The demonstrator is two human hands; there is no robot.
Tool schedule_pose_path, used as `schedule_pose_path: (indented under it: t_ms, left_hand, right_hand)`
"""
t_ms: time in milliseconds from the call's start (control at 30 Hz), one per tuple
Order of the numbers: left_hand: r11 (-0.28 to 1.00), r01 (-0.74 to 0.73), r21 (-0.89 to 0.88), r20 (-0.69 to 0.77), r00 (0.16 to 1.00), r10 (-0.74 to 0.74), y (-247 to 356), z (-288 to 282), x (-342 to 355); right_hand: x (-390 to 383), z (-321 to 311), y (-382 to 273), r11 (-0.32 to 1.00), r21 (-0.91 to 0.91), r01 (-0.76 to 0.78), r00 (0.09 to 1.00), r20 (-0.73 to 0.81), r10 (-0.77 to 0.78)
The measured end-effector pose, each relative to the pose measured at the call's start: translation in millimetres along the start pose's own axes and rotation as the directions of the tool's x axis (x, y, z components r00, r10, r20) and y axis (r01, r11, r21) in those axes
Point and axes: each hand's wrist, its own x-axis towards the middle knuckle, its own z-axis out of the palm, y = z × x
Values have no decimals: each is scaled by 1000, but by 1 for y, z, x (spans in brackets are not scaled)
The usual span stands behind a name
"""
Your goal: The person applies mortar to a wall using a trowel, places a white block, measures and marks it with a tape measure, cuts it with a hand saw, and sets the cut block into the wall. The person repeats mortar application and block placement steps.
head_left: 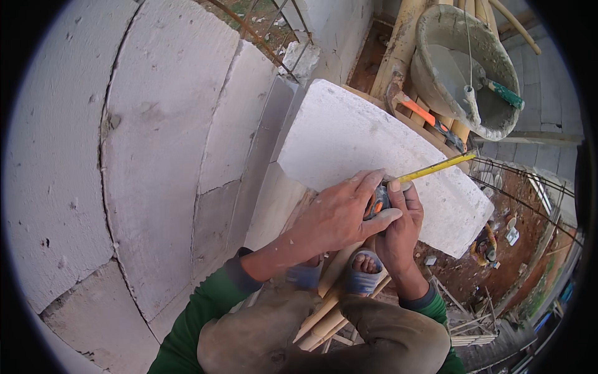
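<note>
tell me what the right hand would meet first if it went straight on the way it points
The right hand would likely meet the pale block, just past the yellow tape blade it touches; how far below the block lies is unclear.

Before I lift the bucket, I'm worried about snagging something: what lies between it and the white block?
Between the white block and the bucket, the head view shows an orange-handled tool and bamboo poles.

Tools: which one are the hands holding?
The tape measure, its yellow strip pulled out. The green-handled tool rests in the bucket; the orange-handled tool lies outside it.
</note>
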Motion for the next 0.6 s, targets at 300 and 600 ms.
schedule_pose_path:
  t_ms: [300,600]
  left_hand:
    - [963,-2,270,120,992,-32,9,-16,11]
    - [804,156,574,-180,982,-62,-79,-120,-3]
  right_hand:
    - [5,-58,4,894,-381,238,966,-4,-258]
    - [2,-138,-12,955,160,249,876,-458,-151]
